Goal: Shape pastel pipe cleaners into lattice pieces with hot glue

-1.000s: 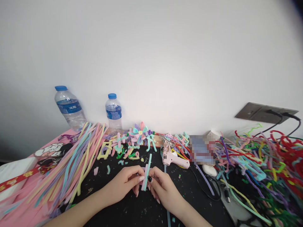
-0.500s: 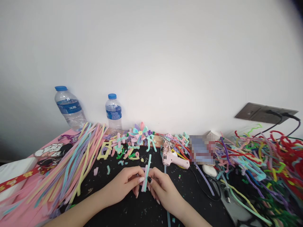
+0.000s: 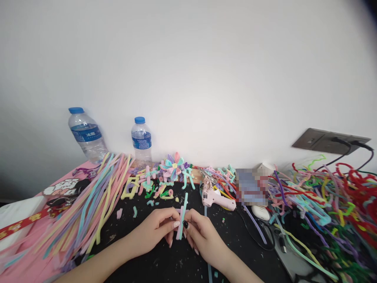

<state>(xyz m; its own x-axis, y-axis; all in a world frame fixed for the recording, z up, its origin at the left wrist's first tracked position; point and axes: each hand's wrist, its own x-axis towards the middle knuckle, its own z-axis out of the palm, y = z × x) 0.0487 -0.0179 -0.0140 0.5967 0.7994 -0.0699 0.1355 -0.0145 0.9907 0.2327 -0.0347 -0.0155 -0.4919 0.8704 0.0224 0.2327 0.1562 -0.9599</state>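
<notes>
Both my hands meet over the black mat (image 3: 141,267), fingers closed round short fuzzy pipe cleaners. A mint-green pipe cleaner (image 3: 184,204) stands nearly upright between them, its top end poking above my fingers. Pressed alongside it is a lilac pipe cleaner (image 3: 179,232). My left hand (image 3: 161,228) pinches from the left with thumb and forefinger. From the other side, my right hand (image 3: 200,234), with a black thumbnail, grips the mint piece. How the pieces join is hidden behind the fingers.
Long pastel pipe cleaners (image 3: 100,204) lie at left. A pipe-cleaner flower (image 3: 174,166) sits behind the hands, near a pink glue gun (image 3: 218,199). Two water bottles (image 3: 141,141) stand by the wall. Tangled coloured pipe cleaners (image 3: 332,212) cover the right, past a white earbud case (image 3: 260,212).
Almost nothing differs. Both hands keep their grip in the same place, and the pipe cleaners have barely shifted.
</notes>
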